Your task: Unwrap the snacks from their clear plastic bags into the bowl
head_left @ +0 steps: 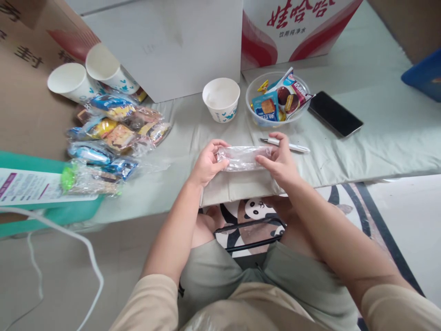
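A crinkled clear plastic bag [243, 158] is stretched sideways between my two hands, above the table's front edge. My left hand [207, 162] pinches its left end between thumb and fingers. On the right end, my right hand [280, 161] grips it the same way. No contents can be made out through the shiny film. Just beyond my right hand lies a white pen [296, 147], partly covered by my fingers. Behind the bag stand a white paper bowl [222, 103] with blue print and a clear plastic bowl [257, 120] of wrapped snacks.
A black phone [336, 114] lies right of the plastic bowl. Several packaged snacks [117, 133] are heaped at the left, near two paper cups [70, 82]. Cartons [165, 50] line the back. A white cable [93, 257] hangs at the lower left.
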The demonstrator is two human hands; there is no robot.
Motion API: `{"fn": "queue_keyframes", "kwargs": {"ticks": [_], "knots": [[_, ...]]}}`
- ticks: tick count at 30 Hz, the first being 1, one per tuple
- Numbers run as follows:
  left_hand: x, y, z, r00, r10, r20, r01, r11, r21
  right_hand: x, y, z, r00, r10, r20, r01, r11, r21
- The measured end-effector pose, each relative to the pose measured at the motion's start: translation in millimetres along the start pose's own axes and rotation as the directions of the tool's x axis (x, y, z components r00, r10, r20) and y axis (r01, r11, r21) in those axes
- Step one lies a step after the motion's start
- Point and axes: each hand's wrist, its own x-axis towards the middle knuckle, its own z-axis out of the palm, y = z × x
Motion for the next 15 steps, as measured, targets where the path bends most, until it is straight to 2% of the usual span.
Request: {"fn": "queue_keyframes", "kwargs": {"ticks": [2, 3, 4, 5, 6, 7, 8, 9, 11, 13, 15], "knots": [[0.8, -1.6, 0.0, 0.994, 0.083, -0.076, -0.079, 0.995, 0.052, 0.9, -0.7, 2.5, 0.997, 0.079, 0.000, -0.079, 0.997, -0.005], [0.9, -2.2, 0.2, 0.973, 0.151, -0.175, -0.132, 0.985, 0.114, 1.0, -1.8, 3.5, 0.995, 0.097, -0.026, -0.098, 0.994, -0.041], [0.6, -2.6, 1.0, 0.927, 0.232, -0.293, -0.177, 0.964, 0.200, 0.8, -3.3, 4.7, 0.994, 0.092, -0.065, -0.098, 0.992, -0.085], [-0.4, -2.9, 2.6, 0.864, 0.315, -0.393, -0.205, 0.933, 0.297, 0.1, -5.0, 6.2, 0.992, 0.063, -0.110, -0.077, 0.989, -0.129], [-1.9, -3.1, 5.3, 0.808, 0.386, -0.445, -0.216, 0.897, 0.386, -1.0, -6.7, 8.3, 0.988, 0.015, -0.152, -0.041, 0.985, -0.165], [-3.8, -3.1, 9.1, 0.787, 0.431, -0.441, -0.221, 0.865, 0.451, -2.6, -8.2, 11.0, 0.984, -0.034, -0.175, 0.002, 0.983, -0.183], [-6.0, -3.0, 13.9, 0.808, 0.442, -0.389, -0.228, 0.845, 0.484, -4.6, -9.3, 14.2, 0.983, -0.070, -0.170, 0.039, 0.984, -0.176], [-8.0, -2.8, 19.3, 0.853, 0.420, -0.309, -0.241, 0.843, 0.480, -6.8, -10.0, 18.0, 0.987, -0.084, -0.138, 0.064, 0.988, -0.141], [-10.6, -2.2, 30.0, 0.934, 0.329, -0.141, -0.253, 0.885, 0.391, -11.2, -10.2, 25.7, 0.999, -0.054, -0.008, 0.054, 0.998, 0.013], [-10.9, -1.0, 37.4, 0.974, 0.228, -0.019, -0.214, 0.938, 0.271, -14.4, -9.6, 31.8, 0.992, -0.008, 0.126, -0.016, 0.982, 0.187], [-9.5, 0.4, 39.5, 0.988, 0.141, 0.059, -0.150, 0.970, 0.194, -15.1, -9.1, 34.1, 0.985, 0.013, 0.174, -0.059, 0.963, 0.264]]}}
